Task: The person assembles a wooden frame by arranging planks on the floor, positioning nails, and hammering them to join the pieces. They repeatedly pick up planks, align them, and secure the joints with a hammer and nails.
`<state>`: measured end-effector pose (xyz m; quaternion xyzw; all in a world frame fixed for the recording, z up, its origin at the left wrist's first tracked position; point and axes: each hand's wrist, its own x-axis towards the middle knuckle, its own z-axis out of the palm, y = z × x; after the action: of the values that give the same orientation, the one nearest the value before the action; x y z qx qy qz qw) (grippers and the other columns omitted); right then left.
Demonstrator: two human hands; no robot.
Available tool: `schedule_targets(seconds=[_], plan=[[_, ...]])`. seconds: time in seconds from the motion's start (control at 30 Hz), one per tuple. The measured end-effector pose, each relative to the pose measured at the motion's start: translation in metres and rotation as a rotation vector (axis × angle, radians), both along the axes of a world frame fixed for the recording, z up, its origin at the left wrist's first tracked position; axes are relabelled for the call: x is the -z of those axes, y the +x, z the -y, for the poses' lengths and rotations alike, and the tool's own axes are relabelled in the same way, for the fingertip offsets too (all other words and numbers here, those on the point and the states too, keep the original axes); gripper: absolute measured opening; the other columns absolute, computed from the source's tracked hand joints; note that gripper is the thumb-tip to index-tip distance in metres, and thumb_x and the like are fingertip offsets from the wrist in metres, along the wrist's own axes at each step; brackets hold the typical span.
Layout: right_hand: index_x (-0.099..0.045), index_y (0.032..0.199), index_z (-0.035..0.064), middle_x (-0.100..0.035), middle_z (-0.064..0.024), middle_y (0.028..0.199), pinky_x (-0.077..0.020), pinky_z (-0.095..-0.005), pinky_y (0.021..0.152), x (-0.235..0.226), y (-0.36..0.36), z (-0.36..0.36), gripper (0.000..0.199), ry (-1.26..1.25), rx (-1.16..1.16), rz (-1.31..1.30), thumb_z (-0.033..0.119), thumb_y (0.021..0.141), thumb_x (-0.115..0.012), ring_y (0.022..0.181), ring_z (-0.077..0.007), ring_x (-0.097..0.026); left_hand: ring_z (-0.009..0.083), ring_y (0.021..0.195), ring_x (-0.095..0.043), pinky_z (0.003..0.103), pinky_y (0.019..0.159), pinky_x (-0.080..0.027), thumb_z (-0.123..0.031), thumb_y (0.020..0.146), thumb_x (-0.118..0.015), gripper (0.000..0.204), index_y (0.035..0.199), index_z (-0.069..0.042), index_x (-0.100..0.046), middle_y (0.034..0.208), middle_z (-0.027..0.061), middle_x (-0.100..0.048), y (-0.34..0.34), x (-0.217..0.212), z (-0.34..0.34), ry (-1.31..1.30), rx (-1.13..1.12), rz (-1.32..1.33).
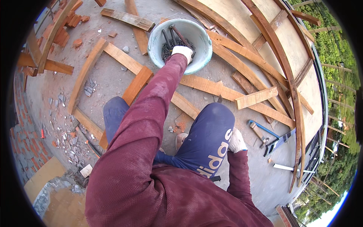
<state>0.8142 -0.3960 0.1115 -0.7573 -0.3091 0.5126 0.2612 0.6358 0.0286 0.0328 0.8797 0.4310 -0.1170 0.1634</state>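
A round pale blue-grey bucket (204, 47) stands on the concrete ahead of me, with a heap of dark nails (166, 51) inside. Several tool handles (173, 36) lean up out of it. My left hand (182, 53), in a white glove, reaches over the near rim into the bucket; its fingers are hidden, so what they touch does not show. Beside my bent right knee is my gloved right hand (237, 141), close against the blue trousers (211, 132). Its fingers are partly hidden by the leg, and nothing held can be made out.
Around the bucket lie several wooden boards (211, 87), including a short block (256, 98). To the right are a blue-framed hacksaw (264, 128), a hammer (258, 134) and a handsaw (280, 142). Curved timbers (281, 60) arch beyond. Broken bricks (62, 36) and rubble lie left.
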Motion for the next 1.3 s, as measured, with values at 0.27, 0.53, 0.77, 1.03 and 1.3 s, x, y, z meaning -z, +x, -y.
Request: schedule_targets(seconds=[0.27,0.53,0.77,1.03,1.3], plan=[[-0.061,0.137,0.0031,-0.074,-0.0164,0.115,-0.0536,-0.034,0.086,-0.022,-0.013,-0.018,0.037,0.002,-0.087,0.065,0.019,0.103,-0.057,0.1,-0.0218,-0.068,0.0208,0.095,-0.073,0.036,0.088,-0.056,-0.032,0.096,-0.07,0.027,0.108,-0.009,-0.075,0.1,0.0079,-0.076,-0.025,-0.023,-0.005,-0.349,-0.529,0.864],[-0.062,0.139,0.0033,-0.074,-0.013,0.097,-0.0486,-0.0306,0.057,-0.008,-0.007,-0.011,0.043,-0.032,0.025,0.018,0.026,0.102,-0.059,0.071,-0.0149,-0.065,0.0149,0.091,-0.071,0.031,0.081,-0.061,-0.016,0.105,-0.061,0.047,0.147,-0.002,-0.048,0.107,0.009,-0.071,-0.108,-0.142,0.054,-0.857,-0.561,1.44],[-0.061,0.136,-0.0042,-0.072,-0.0134,0.118,-0.0588,-0.0343,0.078,-0.005,-0.016,-0.005,0.038,0.077,0.125,-0.23,0.015,0.103,-0.058,0.094,-0.0219,-0.072,0.0153,0.086,-0.07,0.029,0.081,-0.059,-0.009,0.101,-0.066,0.052,0.148,0.001,-0.045,0.105,0.0113,-0.071,-0.163,-0.175,0.104,-0.816,-0.519,1.628],[-0.059,0.142,0.0033,-0.071,-0.0156,0.125,-0.0553,-0.0346,0.088,-0.013,-0.011,-0.013,0.046,-0.044,-0.131,0.09,0.019,0.1,-0.063,0.105,-0.023,-0.069,0.018,0.095,-0.073,0.03,0.085,-0.062,-0.013,0.101,-0.067,0.041,0.137,0.003,-0.054,0.114,0.0122,-0.072,-0.123,-0.175,0.044,-0.604,-0.639,1.615],[-0.069,0.129,0.0091,-0.07,-0.0262,0.109,-0.0545,-0.0486,0.09,-0.062,-0.03,-0.025,0.049,0.011,-0.298,0.808,0.004,0.082,-0.058,0.102,-0.0437,-0.068,0.029,0.107,-0.072,0.04,0.097,-0.055,-0.011,0.085,-0.07,0.029,0.112,-0.02,-0.079,0.111,0.0124,-0.076,-0.071,-0.053,-0.018,-0.072,0.013,0.213]])
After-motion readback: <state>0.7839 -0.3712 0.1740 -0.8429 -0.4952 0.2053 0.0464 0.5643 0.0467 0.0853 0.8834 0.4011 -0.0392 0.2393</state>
